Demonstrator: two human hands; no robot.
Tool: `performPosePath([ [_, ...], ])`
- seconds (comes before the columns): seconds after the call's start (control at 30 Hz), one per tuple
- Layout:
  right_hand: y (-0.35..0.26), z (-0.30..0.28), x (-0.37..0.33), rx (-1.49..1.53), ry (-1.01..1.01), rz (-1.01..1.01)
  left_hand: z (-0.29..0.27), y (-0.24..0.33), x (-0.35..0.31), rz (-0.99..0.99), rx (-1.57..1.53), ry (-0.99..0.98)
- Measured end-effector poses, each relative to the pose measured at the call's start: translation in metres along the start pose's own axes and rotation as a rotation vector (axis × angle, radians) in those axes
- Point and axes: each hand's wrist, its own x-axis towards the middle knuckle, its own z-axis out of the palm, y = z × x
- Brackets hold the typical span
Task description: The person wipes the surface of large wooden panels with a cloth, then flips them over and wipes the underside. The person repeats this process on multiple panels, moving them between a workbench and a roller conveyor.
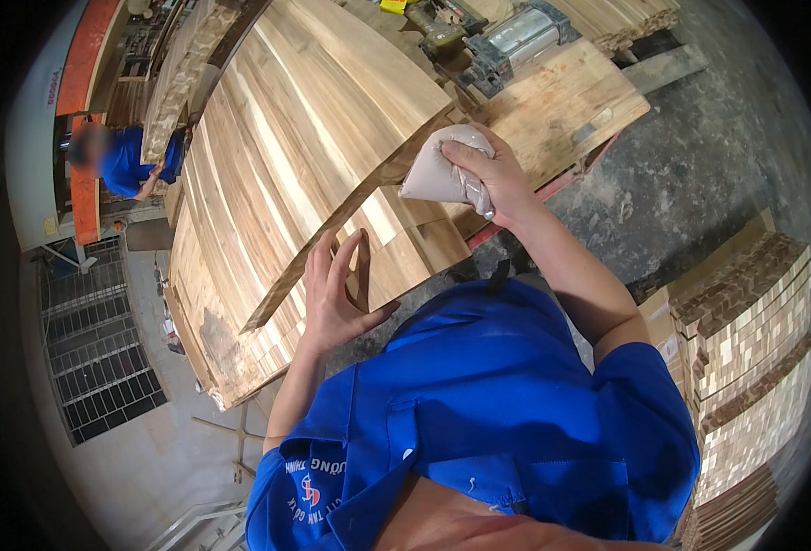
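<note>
The right hand [497, 179] grips a pale bag [433, 174] by the right end of the wooden panel [332, 101]; the left hand [330, 292] curves wide beside the panel's near side, contact unclear; the panel looks already joined; what remains, I cannot tell.

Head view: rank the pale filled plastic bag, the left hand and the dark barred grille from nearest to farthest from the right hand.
1. Pale filled plastic bag: gripped in the right hand.
2. Left hand: to the left, by the striped wood panel.
3. Dark barred grille: far left, past the panel.
</note>
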Motion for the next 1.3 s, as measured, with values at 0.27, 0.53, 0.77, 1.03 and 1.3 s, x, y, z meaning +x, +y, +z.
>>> performPosePath([
  [0.27, 0.008, -0.005, 0.002, -0.046, -0.031, 0.002, -0.002, 0.002, -0.002, 0.002, -0.037, 0.007],
  [0.53, 0.012, -0.023, -0.004, -0.196, 0.036, -0.024, -0.005, 0.0, -0.005, 0.039, -0.068, 0.031],
  [0.77, 0.015, -0.008, -0.018, -0.081, -0.031, 0.0, -0.005, -0.003, -0.006, 0.065, -0.055, 0.039],
  [1.03, 0.018, -0.029, -0.021, -0.18, 0.069, 0.029, -0.005, -0.003, -0.007, 0.069, -0.065, 0.061],
  [1.3, 0.004, -0.017, -0.042, -0.026, 0.114, 0.058, -0.004, -0.005, -0.005, 0.06, -0.076, 0.051],
])
